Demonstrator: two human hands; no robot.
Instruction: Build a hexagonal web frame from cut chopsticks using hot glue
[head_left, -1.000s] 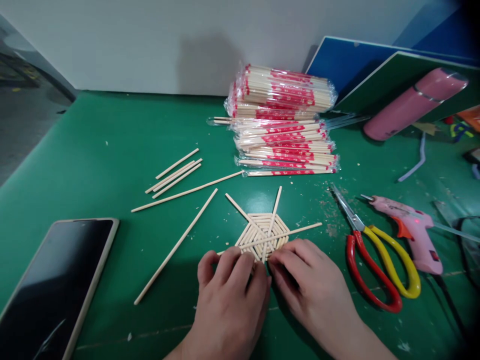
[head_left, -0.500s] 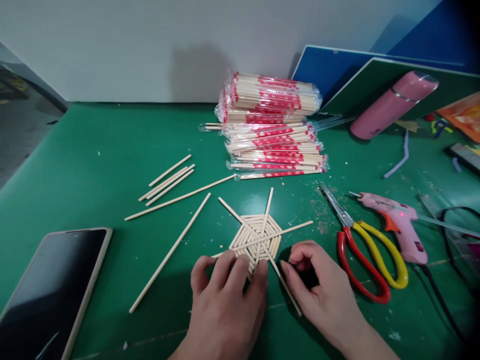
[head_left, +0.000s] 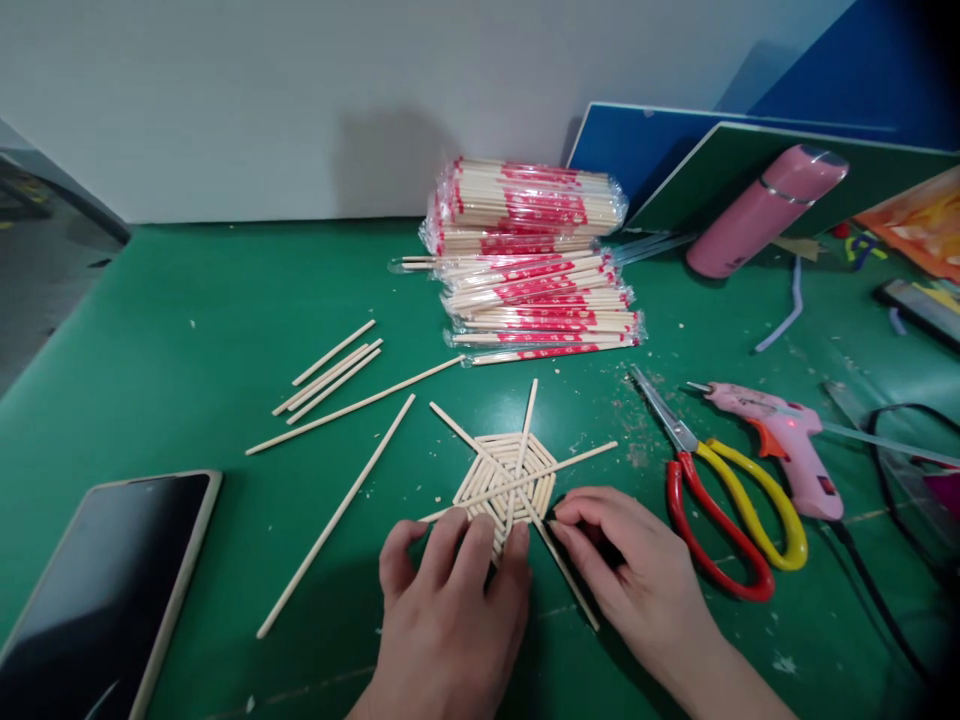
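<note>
I log left hand [head_left: 456,620] curled over stick web [head_left: 515,483], lower centre of frame, right hand [head_left: 637,575] near-pinched beside it, either's hold untellable; uneven pressing could skew it.

I take this for a small craft workshop: on my feed a scuffed green counter [head_left: 157,330] carries a pink glue gun [head_left: 804,445] with its light glowing, scissors [head_left: 684,437], plastic-wrapped wooden sticks [head_left: 536,270] and pale flecks [head_left: 784,663], with grey floor [head_left: 37,270] beyond its left edge.

Stick web [head_left: 516,483] partly out of sight behind left hand [head_left: 454,610]
</note>
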